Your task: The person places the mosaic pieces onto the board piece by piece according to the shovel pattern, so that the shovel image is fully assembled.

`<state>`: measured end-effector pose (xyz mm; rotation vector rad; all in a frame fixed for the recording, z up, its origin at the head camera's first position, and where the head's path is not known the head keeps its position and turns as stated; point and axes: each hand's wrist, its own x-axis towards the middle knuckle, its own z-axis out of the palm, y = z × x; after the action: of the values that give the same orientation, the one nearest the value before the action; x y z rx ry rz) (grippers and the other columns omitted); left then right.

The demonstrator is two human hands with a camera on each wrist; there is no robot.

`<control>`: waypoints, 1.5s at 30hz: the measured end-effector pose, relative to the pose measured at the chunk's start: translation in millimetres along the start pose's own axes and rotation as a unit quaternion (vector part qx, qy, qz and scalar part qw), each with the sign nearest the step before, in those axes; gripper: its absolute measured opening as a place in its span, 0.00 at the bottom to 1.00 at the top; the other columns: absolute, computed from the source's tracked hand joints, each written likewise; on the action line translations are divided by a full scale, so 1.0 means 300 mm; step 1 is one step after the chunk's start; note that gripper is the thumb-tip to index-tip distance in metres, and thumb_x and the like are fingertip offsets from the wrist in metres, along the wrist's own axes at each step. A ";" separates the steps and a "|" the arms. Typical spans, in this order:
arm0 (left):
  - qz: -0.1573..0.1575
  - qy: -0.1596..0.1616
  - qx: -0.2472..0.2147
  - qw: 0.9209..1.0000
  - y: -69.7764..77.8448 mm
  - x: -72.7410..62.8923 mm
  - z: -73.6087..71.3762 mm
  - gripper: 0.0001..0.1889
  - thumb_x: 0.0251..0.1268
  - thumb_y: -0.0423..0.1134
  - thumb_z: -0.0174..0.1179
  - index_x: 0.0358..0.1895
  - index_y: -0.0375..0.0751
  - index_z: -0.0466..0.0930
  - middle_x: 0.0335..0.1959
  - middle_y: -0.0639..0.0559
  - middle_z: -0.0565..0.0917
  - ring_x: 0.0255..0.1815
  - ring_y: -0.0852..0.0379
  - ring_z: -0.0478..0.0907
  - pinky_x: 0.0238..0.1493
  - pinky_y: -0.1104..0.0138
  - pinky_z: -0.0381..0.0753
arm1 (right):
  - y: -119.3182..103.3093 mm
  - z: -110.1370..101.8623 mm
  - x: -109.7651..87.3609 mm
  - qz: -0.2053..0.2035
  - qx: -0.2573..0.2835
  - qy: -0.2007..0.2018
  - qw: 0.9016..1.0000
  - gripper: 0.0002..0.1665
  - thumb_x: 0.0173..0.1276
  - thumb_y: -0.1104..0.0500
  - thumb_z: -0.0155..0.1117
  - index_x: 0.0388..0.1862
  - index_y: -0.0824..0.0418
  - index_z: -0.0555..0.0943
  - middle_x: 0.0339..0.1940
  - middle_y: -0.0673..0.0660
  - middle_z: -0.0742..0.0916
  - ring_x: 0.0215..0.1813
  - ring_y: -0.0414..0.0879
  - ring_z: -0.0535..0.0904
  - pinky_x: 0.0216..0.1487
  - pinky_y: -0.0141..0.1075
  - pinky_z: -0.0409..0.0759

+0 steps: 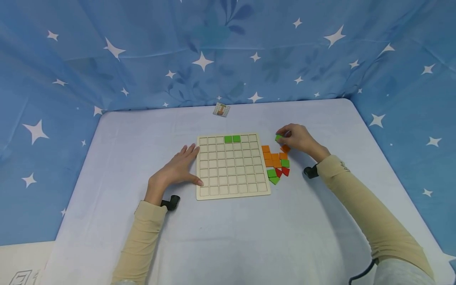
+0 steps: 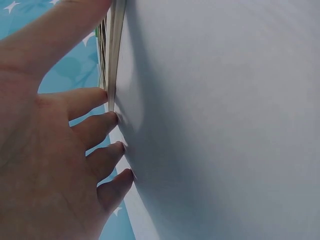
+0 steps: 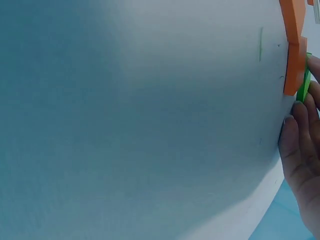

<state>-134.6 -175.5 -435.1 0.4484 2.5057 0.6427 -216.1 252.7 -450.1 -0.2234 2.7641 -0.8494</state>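
A pale wooden grid board point(image 1: 228, 170) lies on the table, with two green square tiles point(image 1: 232, 139) side by side in its top row. My left hand point(image 1: 178, 166) is spread along the board's left edge, thumb on the lower corner area and fingertips at the side; in the left wrist view the fingers point(image 2: 95, 127) reach to the edge. My right hand point(image 1: 297, 137) pinches a green tile point(image 1: 278, 137) beyond the board's upper right side. Just below that hand lies an orange tile point(image 1: 285, 149). The right wrist view shows the green tile point(image 3: 304, 85) between the fingertips.
Right of the board lies a cluster of orange tiles point(image 1: 270, 158), green tiles point(image 1: 272, 173) and red tiles point(image 1: 285, 171). A small patterned card point(image 1: 221, 109) rests near the table's back edge. Behind hangs a blue star-print curtain point(image 1: 228, 51). Both wrists carry black cameras point(image 1: 311, 171).
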 end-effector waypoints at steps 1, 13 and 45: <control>0.001 0.001 -0.001 1.000 0.001 -0.001 0.000 0.66 0.51 0.54 0.80 0.85 0.40 0.40 0.86 0.42 0.37 0.86 0.40 0.30 0.85 0.44 0.37 | -0.001 0.000 -0.001 0.001 -0.001 0.000 1.000 0.18 0.71 0.61 0.68 0.57 0.68 0.85 0.53 0.67 0.85 0.48 0.58 0.79 0.44 0.42 0.83; 0.004 0.003 -0.004 1.000 0.005 0.000 -0.002 0.66 0.52 0.53 0.80 0.85 0.39 0.40 0.86 0.42 0.37 0.86 0.40 0.29 0.85 0.43 0.37 | 0.005 0.004 0.005 0.003 0.010 0.012 1.000 0.16 0.70 0.60 0.70 0.54 0.65 0.84 0.50 0.65 0.86 0.48 0.58 0.81 0.47 0.43 0.85; 0.003 0.006 -0.004 1.000 0.004 -0.005 0.001 0.66 0.51 0.52 0.80 0.85 0.38 0.41 0.86 0.40 0.38 0.86 0.38 0.30 0.85 0.43 0.38 | -0.018 0.004 -0.013 0.033 0.076 -0.009 0.997 0.20 0.71 0.63 0.67 0.61 0.65 0.82 0.50 0.65 0.87 0.47 0.54 0.80 0.44 0.31 0.82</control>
<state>-133.0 -175.0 -434.0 0.4513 2.5125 0.6600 -211.6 248.6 -447.4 -0.1119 2.6576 -1.0294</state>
